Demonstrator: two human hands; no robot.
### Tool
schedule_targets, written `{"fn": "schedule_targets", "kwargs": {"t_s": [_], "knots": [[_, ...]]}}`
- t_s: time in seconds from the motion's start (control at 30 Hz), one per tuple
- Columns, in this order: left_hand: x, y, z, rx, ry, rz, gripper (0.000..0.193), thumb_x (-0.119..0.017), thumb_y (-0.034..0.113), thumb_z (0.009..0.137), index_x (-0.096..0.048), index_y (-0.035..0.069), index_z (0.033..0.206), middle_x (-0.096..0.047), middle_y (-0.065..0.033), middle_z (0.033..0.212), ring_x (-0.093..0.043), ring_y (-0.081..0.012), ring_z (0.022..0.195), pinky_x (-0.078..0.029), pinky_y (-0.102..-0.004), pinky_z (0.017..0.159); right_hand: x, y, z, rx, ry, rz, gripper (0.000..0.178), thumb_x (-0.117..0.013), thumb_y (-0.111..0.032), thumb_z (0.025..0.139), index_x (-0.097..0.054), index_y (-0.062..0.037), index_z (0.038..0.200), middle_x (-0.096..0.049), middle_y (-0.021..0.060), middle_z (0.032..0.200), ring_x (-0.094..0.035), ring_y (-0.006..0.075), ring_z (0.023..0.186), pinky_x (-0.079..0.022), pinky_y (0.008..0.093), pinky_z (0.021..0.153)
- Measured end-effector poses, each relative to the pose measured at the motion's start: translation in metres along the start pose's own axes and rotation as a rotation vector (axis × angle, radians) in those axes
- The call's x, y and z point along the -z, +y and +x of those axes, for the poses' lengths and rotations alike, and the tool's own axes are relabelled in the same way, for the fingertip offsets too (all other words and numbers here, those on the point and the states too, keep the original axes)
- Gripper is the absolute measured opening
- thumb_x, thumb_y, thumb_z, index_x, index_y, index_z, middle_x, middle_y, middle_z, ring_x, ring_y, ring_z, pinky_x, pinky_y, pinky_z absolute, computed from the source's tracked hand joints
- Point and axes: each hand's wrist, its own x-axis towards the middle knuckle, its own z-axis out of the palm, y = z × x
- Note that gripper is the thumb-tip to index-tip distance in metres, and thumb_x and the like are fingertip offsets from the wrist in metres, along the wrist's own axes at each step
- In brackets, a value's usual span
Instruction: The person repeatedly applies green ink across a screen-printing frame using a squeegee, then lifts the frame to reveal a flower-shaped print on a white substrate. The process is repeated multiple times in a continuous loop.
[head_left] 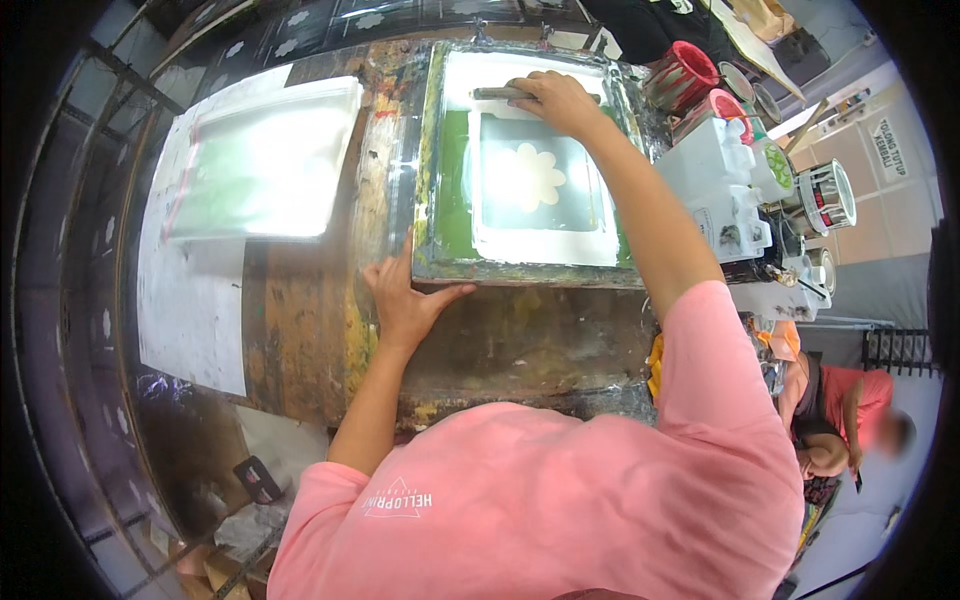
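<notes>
The right hand (555, 100) reaches far forward over the screen-printing frame (430, 160) and closes its grip around the squeegee (497, 93), fingers curled over the handle at the far edge of the mesh. The squeegee lies crosswise, its long axis running left to right across the frame, with the free end of the handle sticking out to the left of the knuckles; the blade side faces back toward the person, though where the blade meets the mesh is hidden under the hand. The flower-shaped stencil opening (535, 175) sits on the near side of the squeegee, between it and the person, inside a pale panel bordered by green. The frame itself is longer front to back than side to side, so the squeegee lies square across that longer run. The left hand (405, 295) is the nearer one to the body: it presses flat, fingers spread, with its thumb against the near left corner of the frame on the stained table (300, 320). To the left lies a pale sheet (265, 160), well apart from both hands.
</notes>
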Motion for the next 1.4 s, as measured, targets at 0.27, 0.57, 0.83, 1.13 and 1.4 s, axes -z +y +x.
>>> {"fn": "schedule_targets", "kwargs": {"t_s": [0.27,0.57,0.83,1.13,1.4], "knots": [[-0.007,-0.006,0.003,-0.022,0.029,-0.077,0.104,-0.099,0.051,0.061,-0.062,0.003,0.145,-0.074,-0.0085,0.108,-0.052,-0.0305,0.109,-0.037,-0.0446,0.102,0.014,-0.069,-0.078,-0.079,0.017,-0.102,0.036,-0.067,-0.049,0.097,-0.074,-0.0209,0.119,-0.07,0.0045,0.102,-0.069,0.028,0.099,-0.06,0.0462,0.074],[-0.006,0.0,0.002,0.019,0.044,-0.048,0.101,-0.098,0.055,0.061,-0.065,0.001,0.14,-0.073,-0.0104,0.107,-0.053,-0.0298,0.11,-0.037,-0.0452,0.101,0.078,-0.174,-0.184,-0.161,-0.113,0.074,0.036,-0.073,-0.044,0.094,-0.076,-0.0142,0.113,-0.071,0.0081,0.098,-0.068,0.0311,0.094,-0.057,0.0459,0.077],[-0.002,0.001,0.004,-0.01,0.051,0.192,0.097,-0.094,0.065,0.058,-0.071,0.007,0.132,-0.063,-0.0076,0.114,-0.055,-0.0266,0.115,-0.031,-0.0449,0.104,0.089,-0.161,-0.181,-0.181,-0.177,0.208,0.036,-0.072,-0.044,0.095,-0.074,-0.0128,0.111,-0.07,0.0098,0.096,-0.067,0.0317,0.094,-0.056,0.0457,0.078],[-0.007,-0.01,0.006,-0.064,0.016,0.137,0.109,-0.094,0.066,0.055,-0.066,0.009,0.144,-0.059,-0.0045,0.104,-0.054,-0.0248,0.107,-0.029,-0.0461,0.104,0.045,-0.154,-0.183,-0.104,-0.048,0.079,0.032,-0.076,-0.04,0.091,-0.074,-0.0153,0.112,-0.068,0.0053,0.1,-0.067,0.0289,0.094,-0.058,0.0446,0.071],[-0.005,-0.01,0.007,-0.086,0.055,0.114,0.106,-0.096,0.062,0.054,-0.067,0.008,0.14,-0.057,-0.0047,0.106,-0.053,-0.0246,0.107,-0.03,-0.0433,0.102,0.001,-0.046,-0.052,-0.079,0.073,-0.064,0.04,-0.067,-0.054,0.097,-0.075,-0.0161,0.109,-0.07,0.0063,0.096,-0.07,0.0303,0.093,-0.059,0.0485,0.071]]}}
